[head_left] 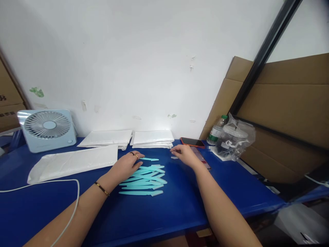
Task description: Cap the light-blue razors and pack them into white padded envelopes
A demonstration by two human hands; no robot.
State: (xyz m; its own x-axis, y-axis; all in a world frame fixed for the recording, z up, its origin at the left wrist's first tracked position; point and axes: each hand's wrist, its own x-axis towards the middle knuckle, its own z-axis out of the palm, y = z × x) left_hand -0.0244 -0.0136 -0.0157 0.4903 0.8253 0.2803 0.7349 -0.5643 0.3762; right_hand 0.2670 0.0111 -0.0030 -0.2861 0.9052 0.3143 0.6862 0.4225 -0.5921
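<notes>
My left hand (128, 165) is closed, its thumb and fingers at the handle end of a turquoise eyebrow razor (151, 159), whose tip points right. Beneath this hand, several more turquoise eyebrow razors (144, 181) lie in a loose overlapping row, with whitish caps on their right ends. My right hand (184, 154) is pinched to the right of the razors, apart from them. At its fingertips shows a small translucent piece (174, 157) that looks like a blade cap; the exact grip on it is partly hidden.
White packets (105, 138) and another white stack (153, 137) lie by the wall. A long white packet (74, 163), a light-blue fan (48, 128) and a white cable (77, 192) are left. Phones (192, 142), a bottle (215, 133) and a bagged cup (231, 139) stand right.
</notes>
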